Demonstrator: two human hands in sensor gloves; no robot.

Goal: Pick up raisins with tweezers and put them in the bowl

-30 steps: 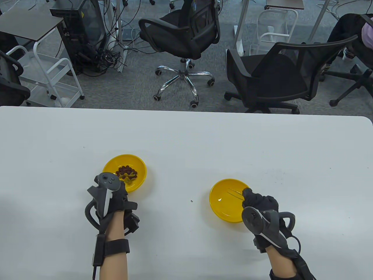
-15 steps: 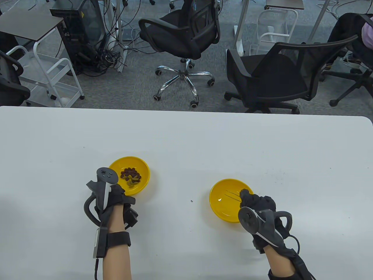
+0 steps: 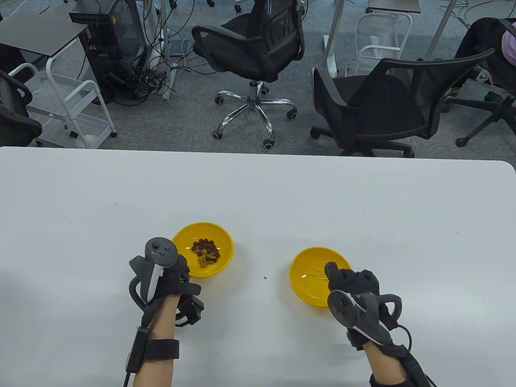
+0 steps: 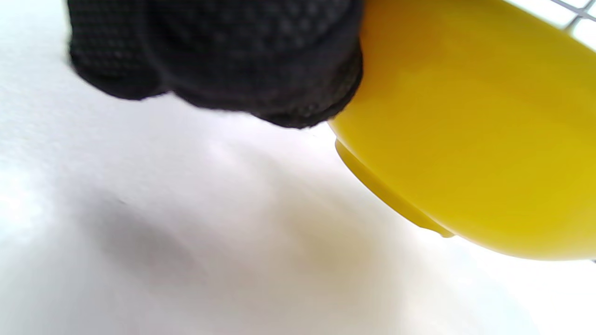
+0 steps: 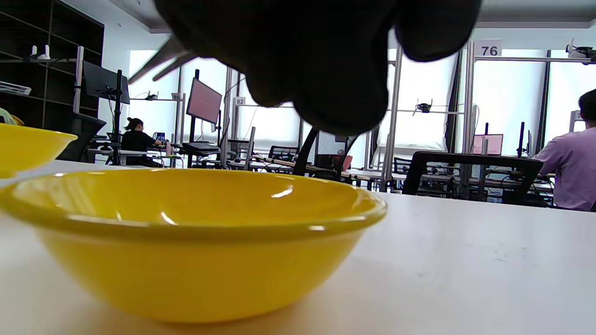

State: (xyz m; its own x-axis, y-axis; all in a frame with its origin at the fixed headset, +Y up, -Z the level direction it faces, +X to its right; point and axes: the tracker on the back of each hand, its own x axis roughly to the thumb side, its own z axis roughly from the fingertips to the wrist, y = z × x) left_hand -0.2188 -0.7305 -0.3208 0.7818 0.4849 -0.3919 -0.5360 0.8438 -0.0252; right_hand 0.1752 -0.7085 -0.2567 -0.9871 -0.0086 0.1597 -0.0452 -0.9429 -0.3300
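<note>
A yellow bowl (image 3: 223, 246) with a heap of raisins (image 3: 206, 250) stands left of centre on the white table. My left hand (image 3: 177, 274) touches its near left side; in the left wrist view the gloved fingers (image 4: 242, 56) press against the bowl's outer wall (image 4: 465, 139). An empty yellow bowl (image 3: 306, 282) stands to the right. My right hand (image 3: 350, 282) holds thin metal tweezers (image 3: 316, 273) over this bowl, tips pointing left. In the right wrist view the tweezers (image 5: 160, 58) stick out left of the glove above the bowl (image 5: 186, 242).
A small dark speck (image 3: 265, 277) lies on the table between the bowls. Behind the table's far edge (image 3: 258, 152) stand two black office chairs (image 3: 258, 44) and white carts. The raisin bowl's rim (image 5: 28, 144) shows at the left of the right wrist view.
My left hand has slid the raisin bowl to the right and a little nearer. My right hand has drawn back slightly toward me, tweezers still over the empty bowl.
</note>
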